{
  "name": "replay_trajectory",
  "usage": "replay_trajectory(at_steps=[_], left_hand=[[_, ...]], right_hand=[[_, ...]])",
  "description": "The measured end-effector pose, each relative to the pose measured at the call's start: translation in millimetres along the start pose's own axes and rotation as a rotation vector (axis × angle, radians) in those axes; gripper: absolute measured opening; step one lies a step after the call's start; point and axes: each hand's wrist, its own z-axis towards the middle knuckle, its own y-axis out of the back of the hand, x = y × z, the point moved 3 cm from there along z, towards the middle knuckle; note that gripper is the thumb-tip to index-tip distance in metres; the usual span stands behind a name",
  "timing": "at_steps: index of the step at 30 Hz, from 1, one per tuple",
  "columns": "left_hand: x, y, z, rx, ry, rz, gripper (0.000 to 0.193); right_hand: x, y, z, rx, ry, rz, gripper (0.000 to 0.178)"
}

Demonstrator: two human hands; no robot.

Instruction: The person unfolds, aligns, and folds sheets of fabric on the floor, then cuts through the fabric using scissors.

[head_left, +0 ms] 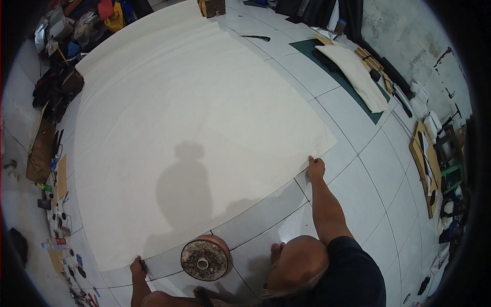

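A wide sheet of off-white cloth lies spread over the tiled floor, with soft wrinkles toward its far left part. My left hand pinches its near edge close to the near left corner. Farther right, my right hand grips the same edge a little short of the right corner, fingers closed with the thumb on top. Between my hands, just off the near edge, stands a round reddish, rusty weight-like thing with a ring on top. A shadow falls across the cloth.
A brown block rests at the cloth's far edge. On the right, a green cutting mat bears a folded white cloth. A dark strap-like thing lies near the far side. Clutter lines both walls, including a wooden board.
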Motion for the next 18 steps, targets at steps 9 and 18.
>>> replay_trajectory(at_steps=[9, 18], left_hand=[[2.8, -4.2, 5.2, -0.037, -0.068, 0.013, 0.026], [1.0, 2.3, 22.9, -0.063, -0.342, 0.077, 0.035]], right_hand=[[-4.0, 2.1, -7.9, -0.060, 0.063, -0.021, 0.044], [15.3, 0.5, -50.5, 0.134, 0.108, -0.157, 0.036]])
